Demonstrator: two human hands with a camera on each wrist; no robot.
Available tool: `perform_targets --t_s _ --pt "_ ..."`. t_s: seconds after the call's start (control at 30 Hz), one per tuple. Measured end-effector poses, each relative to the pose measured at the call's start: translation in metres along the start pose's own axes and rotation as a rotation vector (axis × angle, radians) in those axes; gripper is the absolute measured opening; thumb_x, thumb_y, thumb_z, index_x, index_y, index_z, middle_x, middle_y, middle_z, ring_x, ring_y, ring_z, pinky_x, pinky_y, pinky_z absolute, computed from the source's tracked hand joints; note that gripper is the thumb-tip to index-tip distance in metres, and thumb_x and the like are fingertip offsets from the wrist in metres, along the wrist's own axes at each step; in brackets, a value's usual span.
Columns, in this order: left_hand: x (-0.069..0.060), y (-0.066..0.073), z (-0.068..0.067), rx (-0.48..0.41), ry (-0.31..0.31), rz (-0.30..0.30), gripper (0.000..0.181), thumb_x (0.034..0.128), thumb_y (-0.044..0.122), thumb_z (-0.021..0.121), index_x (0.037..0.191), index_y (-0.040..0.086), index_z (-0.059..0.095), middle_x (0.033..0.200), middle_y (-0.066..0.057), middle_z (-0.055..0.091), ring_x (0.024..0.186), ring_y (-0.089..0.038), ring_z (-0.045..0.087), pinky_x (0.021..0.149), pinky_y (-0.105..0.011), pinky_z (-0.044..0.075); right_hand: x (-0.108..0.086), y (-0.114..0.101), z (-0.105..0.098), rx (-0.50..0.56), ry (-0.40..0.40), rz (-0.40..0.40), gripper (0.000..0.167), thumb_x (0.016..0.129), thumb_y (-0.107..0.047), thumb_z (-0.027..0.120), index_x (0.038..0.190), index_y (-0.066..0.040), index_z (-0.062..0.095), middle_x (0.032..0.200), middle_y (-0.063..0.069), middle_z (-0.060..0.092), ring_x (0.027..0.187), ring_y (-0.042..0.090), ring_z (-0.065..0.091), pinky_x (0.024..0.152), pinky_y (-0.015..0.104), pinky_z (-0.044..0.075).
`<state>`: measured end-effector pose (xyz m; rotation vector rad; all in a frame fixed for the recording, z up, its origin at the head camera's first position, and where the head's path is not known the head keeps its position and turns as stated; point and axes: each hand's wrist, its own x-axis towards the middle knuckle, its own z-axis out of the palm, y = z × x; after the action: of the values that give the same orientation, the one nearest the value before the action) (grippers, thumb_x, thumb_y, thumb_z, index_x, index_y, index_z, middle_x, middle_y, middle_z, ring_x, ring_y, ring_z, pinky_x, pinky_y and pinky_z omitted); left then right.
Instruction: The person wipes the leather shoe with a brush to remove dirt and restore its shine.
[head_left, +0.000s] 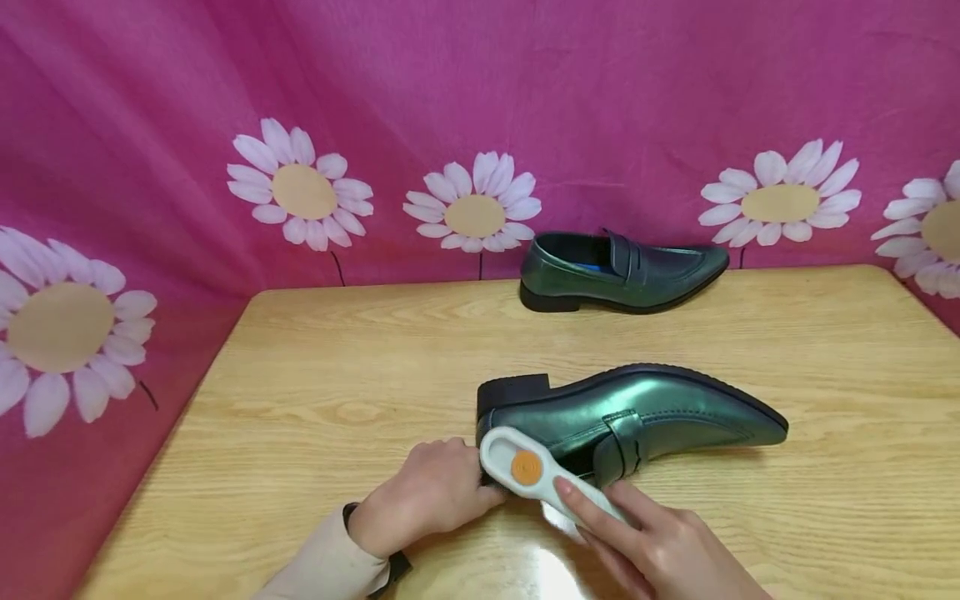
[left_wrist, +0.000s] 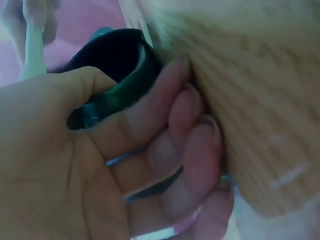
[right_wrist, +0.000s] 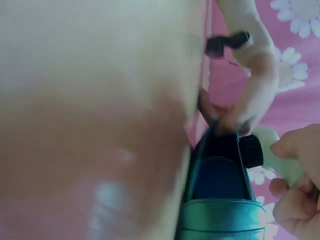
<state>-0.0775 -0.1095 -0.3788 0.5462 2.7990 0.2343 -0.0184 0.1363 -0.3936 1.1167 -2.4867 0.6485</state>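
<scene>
A dark green, shiny loafer [head_left: 675, 408] lies on its side, its black sole facing the far edge and its toe to the right. At the heel end, my left hand [head_left: 427, 492] grips the shoe's back rim; the left wrist view shows the thumb and curled fingers around that rim [left_wrist: 125, 92]. My right hand [head_left: 660, 542] holds a white-handled shoe brush [head_left: 527, 467] with an orange disc on top. In the right wrist view, its black bristles [right_wrist: 251, 151] are against the shoe's side, by the opening near the heel.
The matching loafer [head_left: 622, 279] stands upright at the back of the wooden table [head_left: 337, 358], toe pointing right. Behind it hangs a magenta cloth [head_left: 600, 100] printed with white daisies, which also runs down the left side. A dark band [head_left: 352, 517] circles the left wrist.
</scene>
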Motion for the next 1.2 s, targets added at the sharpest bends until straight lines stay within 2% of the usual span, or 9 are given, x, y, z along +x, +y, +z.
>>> perform_targets --t_s 0.07,0.2,0.37,0.5,0.67,0.83,0.97,1.03,1.2 --pt "0.000 0.001 -0.001 0.005 0.007 -0.011 0.039 0.0840 0.042 0.064 0.062 0.011 0.057 0.061 0.000 0.051 0.056 -0.015 0.051 0.052 -0.035 0.042 -0.011 -0.002 0.002 -0.016 -0.008 -0.001 0.044 0.099 -0.040 0.048 0.140 -0.022 0.052 0.087 -0.010 0.042 0.060 -0.010 0.029 0.049 0.005 0.030" --pt "0.000 0.002 -0.002 0.014 0.020 -0.048 0.039 0.0813 0.042 0.065 0.060 0.011 0.056 0.061 0.000 0.050 0.057 -0.016 0.050 0.059 -0.038 0.043 -0.019 -0.004 0.002 -0.077 0.023 0.008 0.043 0.100 -0.042 0.045 0.138 -0.024 0.054 0.086 -0.011 0.042 0.059 -0.010 0.027 0.047 0.004 0.028" --pt "-0.002 0.002 -0.003 -0.032 0.019 -0.088 0.044 0.0804 0.049 0.063 0.056 0.014 0.053 0.060 0.000 0.050 0.059 -0.016 0.047 0.071 -0.045 0.039 -0.009 0.008 -0.014 -0.122 0.123 0.090 0.050 0.102 -0.048 0.029 0.139 -0.025 0.054 0.086 -0.009 0.045 0.060 -0.007 0.033 0.047 0.008 0.033" --pt "-0.002 0.002 -0.003 -0.070 -0.008 -0.099 0.044 0.0802 0.050 0.064 0.056 0.015 0.054 0.059 0.000 0.050 0.058 -0.016 0.047 0.069 -0.040 0.039 -0.006 0.019 -0.020 -0.164 0.214 0.112 0.054 0.102 -0.050 0.026 0.135 -0.022 0.057 0.084 -0.007 0.046 0.060 -0.002 0.039 0.048 0.011 0.038" --pt "-0.001 0.001 -0.003 -0.036 0.027 -0.081 0.047 0.0780 0.051 0.068 0.056 0.013 0.053 0.058 0.000 0.049 0.056 -0.016 0.048 0.062 -0.039 0.041 -0.016 0.006 -0.004 -0.099 0.150 0.033 0.048 0.103 -0.045 0.030 0.135 -0.021 0.058 0.088 -0.008 0.047 0.061 -0.007 0.036 0.048 0.006 0.033" --pt "-0.002 0.001 -0.004 0.011 0.059 -0.093 0.048 0.0760 0.055 0.069 0.058 0.013 0.054 0.062 -0.002 0.052 0.062 -0.018 0.052 0.073 -0.052 0.040 -0.022 -0.006 0.003 -0.122 0.065 0.017 0.048 0.102 -0.046 0.030 0.136 -0.025 0.056 0.088 -0.008 0.045 0.061 -0.008 0.029 0.046 0.005 0.030" --pt "-0.003 0.001 -0.003 0.000 0.039 -0.118 0.047 0.0759 0.055 0.068 0.060 0.012 0.055 0.066 -0.003 0.053 0.065 -0.021 0.053 0.078 -0.056 0.039 -0.025 -0.005 -0.001 -0.128 0.037 0.032 0.045 0.101 -0.047 0.039 0.138 -0.027 0.054 0.090 -0.009 0.045 0.061 -0.008 0.030 0.047 0.005 0.029" --pt "-0.003 0.001 -0.004 -0.023 0.021 -0.120 0.046 0.0770 0.054 0.066 0.061 0.013 0.056 0.067 -0.002 0.053 0.066 -0.021 0.053 0.080 -0.056 0.039 -0.026 -0.002 -0.006 -0.142 0.059 0.079 0.046 0.100 -0.049 0.037 0.138 -0.029 0.054 0.090 -0.009 0.047 0.061 -0.008 0.030 0.047 0.006 0.029" --pt "-0.001 0.000 -0.006 -0.068 -0.019 -0.121 0.042 0.0792 0.053 0.062 0.063 0.014 0.057 0.067 -0.001 0.052 0.068 -0.018 0.049 0.082 -0.055 0.038 -0.029 0.006 -0.021 -0.209 0.237 0.207 0.053 0.100 -0.054 0.029 0.131 -0.026 0.062 0.087 -0.007 0.053 0.058 -0.006 0.033 0.044 0.010 0.030"
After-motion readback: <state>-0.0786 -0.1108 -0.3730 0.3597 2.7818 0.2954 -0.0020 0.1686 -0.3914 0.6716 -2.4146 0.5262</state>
